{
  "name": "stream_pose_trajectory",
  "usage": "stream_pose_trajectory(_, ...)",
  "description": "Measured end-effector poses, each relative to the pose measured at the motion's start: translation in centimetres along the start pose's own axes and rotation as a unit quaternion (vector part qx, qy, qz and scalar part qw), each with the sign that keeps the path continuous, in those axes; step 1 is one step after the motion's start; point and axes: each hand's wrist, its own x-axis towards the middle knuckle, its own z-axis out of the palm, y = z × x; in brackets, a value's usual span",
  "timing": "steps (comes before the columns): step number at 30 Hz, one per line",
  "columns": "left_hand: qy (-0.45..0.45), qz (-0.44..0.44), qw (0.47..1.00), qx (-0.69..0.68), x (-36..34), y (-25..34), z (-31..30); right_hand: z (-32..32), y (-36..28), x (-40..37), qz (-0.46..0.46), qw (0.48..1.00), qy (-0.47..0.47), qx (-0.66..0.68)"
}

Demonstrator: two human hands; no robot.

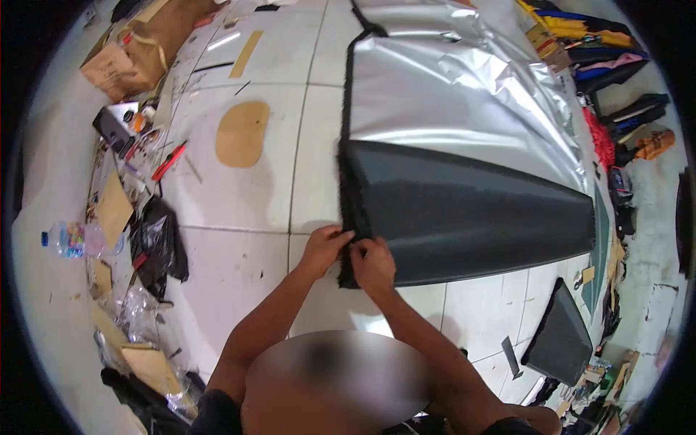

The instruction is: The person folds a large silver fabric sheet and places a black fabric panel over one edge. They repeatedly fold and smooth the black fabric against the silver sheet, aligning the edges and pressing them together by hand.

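A large dark grey panel of sheet material (464, 214) lies across the tiled surface, with silver sheeting (449, 101) beyond it. Along the left side of both runs a fuzzy black edge strip (347, 167). My left hand (322, 250) pinches this strip near its lower end, coming from the left. Close beside it, my right hand (374, 264) has its fingers bent and pressed on the same strip, at the panel's left end. The fingertips of both hands nearly meet, and whatever is directly under them is hidden.
A tan rounded template (243, 134) and a red cutter (170, 161) lie to the left. Further left are a black plastic bag (158, 246), a plastic bottle (69, 239) and a cardboard box (127, 61). A smaller dark piece (560, 335) sits lower right. Coloured fabrics (591, 32) are piled upper right.
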Motion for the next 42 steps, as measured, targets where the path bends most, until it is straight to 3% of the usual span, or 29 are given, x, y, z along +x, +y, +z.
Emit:
stream_pose_trajectory(9, 0.031, 0.008, 0.999, -0.002, 0.6, -1.0, 0.1, -0.7, 1.1, 0.0, 0.018, 0.985, 0.038, 0.169)
stream_pose_trajectory(19, 0.010, -0.012, 0.999, -0.041, 0.3, -0.8, -0.1, 0.0, 1.2, -0.6, -0.086, 0.993, 0.058, 0.058)
stream_pose_trajectory(22, 0.002, -0.008, 0.999, -0.031, 0.4, -0.6, -0.1, 0.7, 2.1, -0.4, -0.102, 0.994, 0.021, 0.010)
stream_pose_trajectory(25, -0.006, -0.011, 0.999, -0.051, 0.3, -0.7, 0.0, -0.9, -1.1, -0.7, -0.031, 0.999, 0.009, -0.033)
stream_pose_trajectory(31, 0.009, -0.013, 0.999, -0.030, 0.7, -1.1, 0.0, -0.2, 0.6, 0.2, 0.033, 0.998, -0.005, 0.060)
stream_pose_trajectory(37, 0.020, -0.012, 1.000, -0.017, 0.6, -0.9, 0.0, -1.0, 0.8, 0.0, 0.016, 0.986, 0.028, 0.164)
stream_pose_trajectory(42, 0.024, -0.022, 0.999, -0.010, 0.2, -0.2, 0.3, -0.5, 1.3, -0.6, -0.031, 0.993, 0.044, 0.105)
